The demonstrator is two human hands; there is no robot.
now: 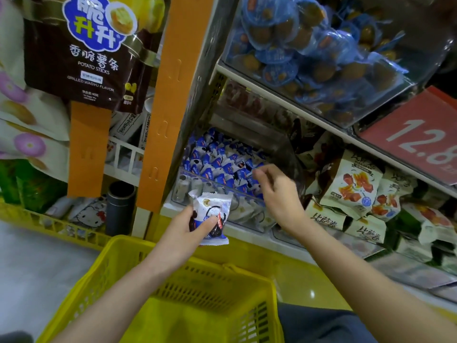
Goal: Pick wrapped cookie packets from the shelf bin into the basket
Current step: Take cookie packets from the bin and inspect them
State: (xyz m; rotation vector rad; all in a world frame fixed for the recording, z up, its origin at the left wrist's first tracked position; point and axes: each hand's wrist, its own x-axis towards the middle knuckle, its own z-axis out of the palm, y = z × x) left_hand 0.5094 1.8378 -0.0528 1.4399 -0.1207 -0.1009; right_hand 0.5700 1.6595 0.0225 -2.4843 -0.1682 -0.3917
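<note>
A clear shelf bin holds several blue-and-white wrapped cookie packets. My left hand grips one such cookie packet just in front of the bin, above the far rim of the yellow basket. My right hand reaches over the bin's front wall, fingers curled down among the packets; whether it pinches one is hidden by blur. The basket's inside looks bare where it shows.
Beige snack bags fill the bin to the right. A red price sign and a tub of blue jelly cups hang above. An orange shelf post stands left, with a potato-stick bag beyond.
</note>
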